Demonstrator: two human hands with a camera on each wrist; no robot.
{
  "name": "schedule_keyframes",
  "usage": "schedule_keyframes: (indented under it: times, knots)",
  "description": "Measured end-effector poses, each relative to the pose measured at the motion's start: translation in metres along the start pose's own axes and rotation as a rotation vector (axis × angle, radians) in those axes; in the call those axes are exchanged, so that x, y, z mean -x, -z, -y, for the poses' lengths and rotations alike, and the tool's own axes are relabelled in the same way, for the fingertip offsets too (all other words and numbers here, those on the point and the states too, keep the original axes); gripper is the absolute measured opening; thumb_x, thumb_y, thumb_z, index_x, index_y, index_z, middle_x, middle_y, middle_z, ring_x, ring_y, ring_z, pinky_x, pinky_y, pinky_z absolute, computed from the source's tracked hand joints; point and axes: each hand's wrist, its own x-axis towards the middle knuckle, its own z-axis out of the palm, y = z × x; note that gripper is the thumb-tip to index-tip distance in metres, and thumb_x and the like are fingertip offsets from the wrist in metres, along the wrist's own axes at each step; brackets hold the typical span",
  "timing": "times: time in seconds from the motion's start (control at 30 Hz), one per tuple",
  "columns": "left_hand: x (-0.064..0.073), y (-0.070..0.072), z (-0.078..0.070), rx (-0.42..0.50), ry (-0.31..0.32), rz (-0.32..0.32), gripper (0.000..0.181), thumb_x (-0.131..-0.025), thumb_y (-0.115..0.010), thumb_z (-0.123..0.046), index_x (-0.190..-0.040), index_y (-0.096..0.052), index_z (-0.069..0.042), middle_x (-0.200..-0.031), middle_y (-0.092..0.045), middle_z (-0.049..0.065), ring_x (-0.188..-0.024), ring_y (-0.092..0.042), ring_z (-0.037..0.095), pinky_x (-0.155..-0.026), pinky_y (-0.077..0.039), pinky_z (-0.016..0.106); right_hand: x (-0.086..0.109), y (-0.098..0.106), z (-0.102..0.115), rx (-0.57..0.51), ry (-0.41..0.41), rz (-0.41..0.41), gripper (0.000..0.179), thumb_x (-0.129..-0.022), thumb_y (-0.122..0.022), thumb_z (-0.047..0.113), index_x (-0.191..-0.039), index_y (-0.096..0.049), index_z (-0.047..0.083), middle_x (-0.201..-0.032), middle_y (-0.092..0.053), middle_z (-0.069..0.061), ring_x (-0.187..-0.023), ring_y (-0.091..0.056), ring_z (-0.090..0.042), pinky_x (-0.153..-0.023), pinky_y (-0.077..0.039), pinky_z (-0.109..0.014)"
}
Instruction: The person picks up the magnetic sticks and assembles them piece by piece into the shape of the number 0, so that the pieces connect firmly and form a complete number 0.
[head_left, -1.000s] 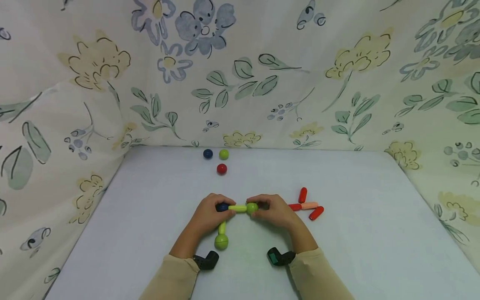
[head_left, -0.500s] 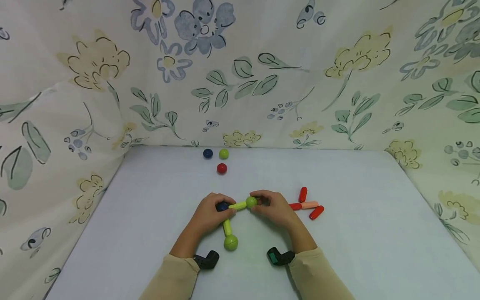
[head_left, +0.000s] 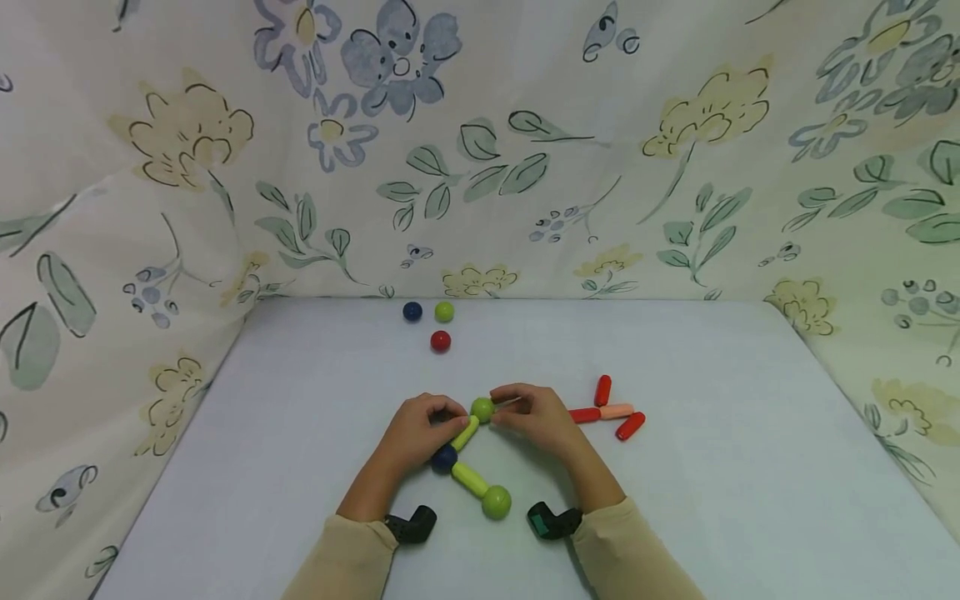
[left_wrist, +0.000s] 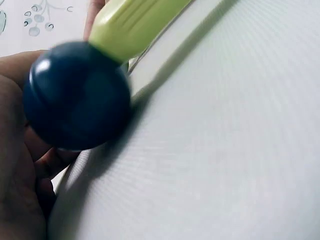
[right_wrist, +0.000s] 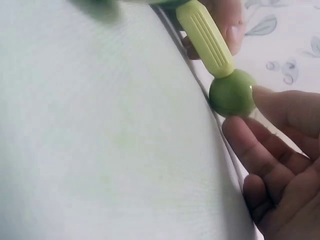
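Lime-yellow, the far rod slants up from the blue ball to the far green ball, joined to both. The near rod runs from the blue ball toward the person, slanting right, and ends in the near green ball. Together they form a sideways V on the white table, its corner at the blue ball, between the forearms.

The right hand pinches the far green ball by its edge, thumb on one side and fingertips on another. The left hand has its thumb and forefinger tips close together at the far rod, near the far green ball; whether they pinch the rod or only lie against it, I cannot tell. The blue ball sits just below that hand's thumb.

Beyond the hands, the navy ball and lime ball lie side by side near the table's back edge, the red ball just in front of them. Past the right hand, the pink stick lies between two red sticks, with the third red stick above it. Floral cloth hangs behind.
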Motion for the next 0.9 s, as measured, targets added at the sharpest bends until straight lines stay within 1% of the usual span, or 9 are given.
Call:
schedule_keyframes:
  times: [0.2,0.33,0.43,0.53,0.6,0.7,0.73,0.8,0.9]
  knots:
    - [-0.002,-0.001,0.001,0.004,-0.012,-0.005,0.008,-0.086,-0.075,-0.033,-0.089,-0.071,-0.027,-0.087,-0.065,-0.011,-0.088,-0.056,0.010,-0.083,-0.046,0.035,-0.001,-0.002,0.001,-0.020,0.014,0.061,0.031,-0.089,-0.073,0.016,-0.120,-0.069,0.012,-0.116,-0.071,-0.005,-0.099,-0.069,-0.015,-0.087,-0.055,-0.030]
    - [-0.003,-0.001,0.001,0.024,-0.016,-0.020,0.022,-0.084,-0.077,-0.030,-0.104,-0.069,-0.025,-0.100,-0.066,-0.010,-0.094,-0.056,0.012,-0.086,-0.046,0.037,-0.001,-0.003,0.001,-0.041,0.015,0.109,0.032,-0.089,-0.073,0.016,-0.121,-0.068,0.013,-0.118,-0.070,-0.004,-0.102,-0.069,-0.014,-0.089,-0.054,-0.029]
    - [-0.002,0.000,0.002,0.019,-0.026,-0.011,0.033,-0.085,-0.077,-0.029,-0.117,-0.069,-0.024,-0.109,-0.067,-0.009,-0.100,-0.058,0.013,-0.090,-0.046,0.040,-0.001,-0.003,0.004,-0.058,0.012,0.153,0.034,-0.090,-0.072,0.017,-0.124,-0.067,0.014,-0.121,-0.069,-0.003,-0.106,-0.068,-0.015,-0.091,-0.054,-0.031]
    - [-0.001,0.001,0.003,0.001,-0.034,0.005,0.034,-0.087,-0.075,-0.029,-0.120,-0.070,-0.026,-0.112,-0.068,-0.010,-0.104,-0.060,0.013,-0.093,-0.047,0.042,0.000,-0.001,0.009,-0.013,0.031,0.159,0.033,-0.092,-0.070,0.019,-0.124,-0.067,0.013,-0.119,-0.069,-0.002,-0.105,-0.068,-0.015,-0.090,-0.054,-0.032]
    - [0.000,0.001,0.003,-0.009,-0.036,0.011,0.032,-0.088,-0.073,-0.030,-0.120,-0.070,-0.027,-0.112,-0.069,-0.010,-0.106,-0.061,0.014,-0.094,-0.047,0.043,0.001,0.004,0.011,0.050,0.039,0.127,0.031,-0.092,-0.069,0.021,-0.122,-0.068,0.014,-0.113,-0.071,0.000,-0.100,-0.067,-0.015,-0.087,-0.054,-0.031]
    - [0.001,0.002,0.003,0.002,-0.042,0.020,0.032,-0.089,-0.072,-0.028,-0.121,-0.070,-0.026,-0.114,-0.069,-0.010,-0.108,-0.061,0.015,-0.096,-0.046,0.043,0.005,0.019,0.013,0.176,0.013,0.010,0.027,-0.092,-0.069,0.022,-0.118,-0.070,0.016,-0.101,-0.069,0.003,-0.089,-0.062,-0.014,-0.076,-0.052,-0.030]
    - [0.001,0.002,0.002,0.009,-0.042,0.023,0.032,-0.089,-0.072,-0.027,-0.121,-0.070,-0.026,-0.115,-0.069,-0.010,-0.108,-0.061,0.015,-0.096,-0.046,0.043,0.007,0.027,0.012,0.212,-0.012,-0.039,0.026,-0.092,-0.069,0.023,-0.118,-0.070,0.016,-0.097,-0.068,0.003,-0.085,-0.060,-0.015,-0.072,-0.051,-0.031]
    - [0.001,0.002,0.002,0.017,-0.043,0.026,0.032,-0.089,-0.072,-0.026,-0.121,-0.069,-0.026,-0.115,-0.069,-0.010,-0.108,-0.061,0.015,-0.096,-0.046,0.043,0.011,0.044,0.010,0.286,-0.065,-0.153,0.026,-0.092,-0.069,0.024,-0.116,-0.070,0.016,-0.093,-0.066,0.000,-0.081,-0.057,-0.017,-0.069,-0.048,-0.031]
    - [0.001,0.001,0.002,0.020,-0.045,0.027,0.031,-0.089,-0.071,-0.025,-0.121,-0.069,-0.027,-0.115,-0.069,-0.011,-0.109,-0.060,0.014,-0.097,-0.046,0.043,0.018,0.071,0.002,0.358,-0.184,-0.289,0.028,-0.093,-0.066,0.027,-0.118,-0.067,0.014,-0.093,-0.062,-0.006,-0.077,-0.056,-0.019,-0.065,-0.047,-0.030]
